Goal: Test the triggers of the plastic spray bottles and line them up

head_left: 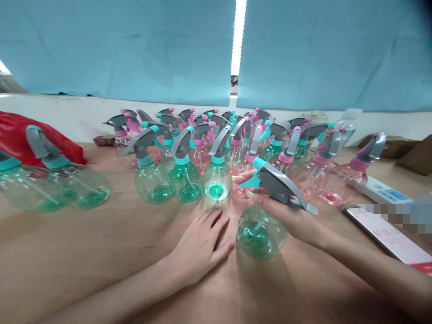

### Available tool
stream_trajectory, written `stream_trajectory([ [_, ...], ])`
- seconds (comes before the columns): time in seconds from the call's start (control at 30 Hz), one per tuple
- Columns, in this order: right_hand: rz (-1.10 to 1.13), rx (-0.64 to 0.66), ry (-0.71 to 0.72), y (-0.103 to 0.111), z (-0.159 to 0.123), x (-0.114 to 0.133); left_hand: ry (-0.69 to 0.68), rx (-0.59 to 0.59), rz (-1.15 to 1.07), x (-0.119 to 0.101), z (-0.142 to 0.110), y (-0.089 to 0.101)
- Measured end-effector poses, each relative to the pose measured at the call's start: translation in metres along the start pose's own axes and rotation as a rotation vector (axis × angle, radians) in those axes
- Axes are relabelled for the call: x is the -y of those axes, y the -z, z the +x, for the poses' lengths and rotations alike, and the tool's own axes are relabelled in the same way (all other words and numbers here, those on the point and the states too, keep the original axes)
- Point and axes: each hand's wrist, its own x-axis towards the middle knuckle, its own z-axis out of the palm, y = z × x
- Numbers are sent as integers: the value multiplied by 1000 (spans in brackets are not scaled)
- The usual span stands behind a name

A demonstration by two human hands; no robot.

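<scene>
My right hand (293,218) grips a green spray bottle (261,234) around its neck, below a grey trigger head with a turquoise nozzle. The bottle leans slightly and its base is at or just above the table; I cannot tell which. My left hand (199,245) rests palm down on the table, fingers stretched out and holding nothing. Just beyond its fingertips stands another green spray bottle (218,180). Beside that one are two more, a darker green bottle (186,180) and a paler one (153,182). Part of my right hand is hidden behind the held bottle's head.
Several pink and green spray bottles crowd the back, among them a pink one (347,182) at the right. Two green bottles (81,184) stand far left before a red plastic bag (37,135). A phone (388,234) and a white device (384,191) lie right on the brown table (111,252).
</scene>
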Motion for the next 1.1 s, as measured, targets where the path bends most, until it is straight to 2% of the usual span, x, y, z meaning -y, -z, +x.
stream_trajectory([
  [0.27,-12,22,68,-1,3,5,-15,-12,14,1,0,1],
  [0.73,-30,96,19,4,4,6,-30,-16,37,2,0,0],
  [1.1,-94,79,61,4,1,10,-22,-13,18,2,1,2],
])
